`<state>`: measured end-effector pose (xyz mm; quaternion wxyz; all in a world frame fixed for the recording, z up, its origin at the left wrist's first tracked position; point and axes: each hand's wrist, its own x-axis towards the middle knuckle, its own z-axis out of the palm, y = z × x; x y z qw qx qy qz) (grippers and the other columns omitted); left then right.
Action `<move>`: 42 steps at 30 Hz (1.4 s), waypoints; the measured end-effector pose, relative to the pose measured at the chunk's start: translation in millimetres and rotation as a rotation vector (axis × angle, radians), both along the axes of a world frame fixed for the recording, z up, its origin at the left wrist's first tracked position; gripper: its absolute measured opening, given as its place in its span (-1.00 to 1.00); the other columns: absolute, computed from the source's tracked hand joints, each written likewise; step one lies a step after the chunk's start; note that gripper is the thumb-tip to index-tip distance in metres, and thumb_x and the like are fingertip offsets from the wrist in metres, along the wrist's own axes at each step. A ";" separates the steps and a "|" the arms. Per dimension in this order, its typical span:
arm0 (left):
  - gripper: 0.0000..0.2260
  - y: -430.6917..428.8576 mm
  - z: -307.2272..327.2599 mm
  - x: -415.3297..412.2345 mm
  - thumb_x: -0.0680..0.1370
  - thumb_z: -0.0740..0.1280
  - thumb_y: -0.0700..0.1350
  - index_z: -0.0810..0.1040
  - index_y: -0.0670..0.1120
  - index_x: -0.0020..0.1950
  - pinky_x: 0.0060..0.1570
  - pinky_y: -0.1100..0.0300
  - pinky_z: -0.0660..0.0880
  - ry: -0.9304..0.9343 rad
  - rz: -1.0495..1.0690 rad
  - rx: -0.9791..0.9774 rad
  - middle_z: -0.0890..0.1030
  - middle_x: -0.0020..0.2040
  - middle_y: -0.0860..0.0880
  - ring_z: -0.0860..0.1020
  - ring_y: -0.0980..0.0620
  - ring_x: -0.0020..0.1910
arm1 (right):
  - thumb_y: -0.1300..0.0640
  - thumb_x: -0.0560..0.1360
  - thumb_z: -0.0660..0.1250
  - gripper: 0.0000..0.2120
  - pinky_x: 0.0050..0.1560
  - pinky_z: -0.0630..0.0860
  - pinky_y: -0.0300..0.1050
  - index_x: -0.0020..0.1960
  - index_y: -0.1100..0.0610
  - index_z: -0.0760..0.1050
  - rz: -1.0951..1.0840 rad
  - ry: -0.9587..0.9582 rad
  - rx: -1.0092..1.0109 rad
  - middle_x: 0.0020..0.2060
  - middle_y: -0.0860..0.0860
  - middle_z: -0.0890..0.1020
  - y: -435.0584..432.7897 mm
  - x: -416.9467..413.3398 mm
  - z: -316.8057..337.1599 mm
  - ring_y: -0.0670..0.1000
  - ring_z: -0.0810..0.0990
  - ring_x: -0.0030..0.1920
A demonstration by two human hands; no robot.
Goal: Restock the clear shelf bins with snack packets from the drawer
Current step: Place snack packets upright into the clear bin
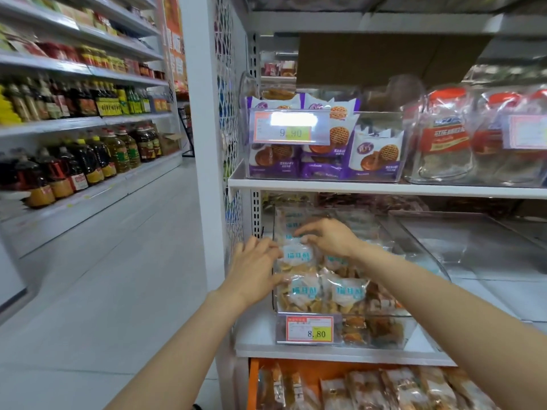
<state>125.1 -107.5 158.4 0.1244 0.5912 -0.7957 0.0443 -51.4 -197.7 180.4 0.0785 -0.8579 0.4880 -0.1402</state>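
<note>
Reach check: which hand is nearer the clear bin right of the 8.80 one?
Right. Right hand just left of the clear bin, on snack packets; left hand farther left.

Bright, even store light; glare whitens a price tag (291,127); edges bend.

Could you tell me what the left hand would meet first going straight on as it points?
Probably the white-labelled snack packet in the clear bin, just beyond the fingertips of the left hand; depth is unclear.
</note>
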 end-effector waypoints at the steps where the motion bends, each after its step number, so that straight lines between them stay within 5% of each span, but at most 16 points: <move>1: -0.52 -0.9 -0.3 0.4 0.54 0.23 0.18 0.32 0.05 0.42 0.21 0.15 0.10 -0.006 -0.008 0.002 0.27 0.41 0.09 0.17 0.03 0.35 | 0.07 0.57 0.27 -0.75 0.20 0.35 -0.23 0.22 -0.01 0.57 0.001 -0.001 0.013 0.24 -0.05 0.57 -0.9 0.9 1.2 -0.01 0.52 0.24; 11: -0.56 -6.3 -0.4 -0.3 0.57 0.17 0.16 0.36 0.01 0.40 0.24 0.11 0.12 -0.063 -0.031 0.023 0.26 0.44 0.05 0.18 -0.01 0.34 | 0.01 0.53 0.33 -0.73 0.01 0.35 -0.26 0.21 -0.02 0.58 0.010 0.061 0.104 0.16 -0.06 0.61 -0.4 -2.0 6.7 -0.14 0.50 0.01; 15: -0.59 -7.6 0.5 -1.9 0.58 0.17 0.14 0.39 0.00 0.38 0.19 0.11 0.08 -0.052 -0.045 0.083 0.26 0.43 0.03 0.16 -0.01 0.34 | 0.05 0.61 0.20 -0.76 0.24 0.36 -0.16 0.21 0.01 0.56 -0.011 -0.151 0.167 0.22 -0.06 0.57 -3.3 -5.5 4.0 -0.05 0.51 0.21; 18: -0.60 -10.3 1.7 -1.8 0.60 0.11 0.15 0.42 -0.01 0.35 0.15 0.13 0.09 0.018 -0.035 0.078 0.29 0.41 0.05 0.18 0.00 0.31 | 0.18 0.57 0.26 -0.80 0.11 0.39 -0.22 0.16 0.04 0.55 -0.078 -0.271 0.131 0.13 -0.05 0.60 -8.7 -8.2 1.8 -0.05 0.53 0.12; 24: -0.53 -21.8 2.9 -3.4 0.61 0.13 0.07 0.16 0.04 0.50 0.24 0.12 0.11 0.049 0.000 0.006 0.18 0.49 0.04 0.17 -0.01 0.35 | 0.30 0.47 0.33 -0.74 0.07 0.49 -0.24 -0.15 -0.06 0.63 -0.104 -0.300 0.251 -0.03 -0.04 0.66 -18.9 -4.6 4.0 -0.02 0.59 0.03; 30: -0.55 -41.7 8.3 3.7 0.63 0.09 0.07 0.10 0.07 0.51 0.22 0.11 0.12 0.023 -0.009 0.036 0.24 0.45 0.06 0.19 -0.02 0.33 | 0.34 0.49 0.32 -0.78 -0.09 0.42 -0.42 0.04 0.09 0.62 -0.113 -0.407 0.259 0.01 -0.04 0.61 -14.6 -4.0 -1.5 -0.06 0.54 0.02; 34: -0.60 -47.1 10.6 6.5 0.64 0.05 0.04 0.19 0.05 0.49 0.24 0.09 0.13 -0.038 0.029 0.023 0.28 0.39 0.00 0.19 -0.05 0.33 | 0.38 0.47 0.31 -0.76 0.04 0.43 -0.30 -0.02 0.09 0.62 -0.137 -0.452 0.233 -0.04 -0.04 0.62 -14.7 -2.0 -5.0 -0.05 0.56 0.01; 38: -0.66 -50.4 10.8 4.3 0.63 0.11 0.01 0.29 0.00 0.40 0.19 0.11 0.13 -0.007 0.012 -0.005 0.28 0.40 0.00 0.20 -0.05 0.32 | 0.54 0.41 0.17 -0.59 -0.11 0.48 -0.29 -0.29 0.06 0.52 -0.096 -0.504 0.129 -0.27 -0.07 0.60 -11.2 0.8 -8.8 -0.05 0.53 -0.19; 42: -0.73 -51.3 5.7 0.6 0.62 0.14 -0.06 0.35 -0.02 0.33 0.08 0.15 0.11 0.075 -0.027 -0.032 0.44 0.31 0.01 0.27 -0.01 0.25 | 0.57 0.37 0.12 -0.57 -0.17 0.46 -0.31 -0.28 0.08 0.53 -0.054 -0.506 0.133 -0.37 -0.10 0.57 -10.0 -1.2 -5.6 -0.13 0.50 -0.30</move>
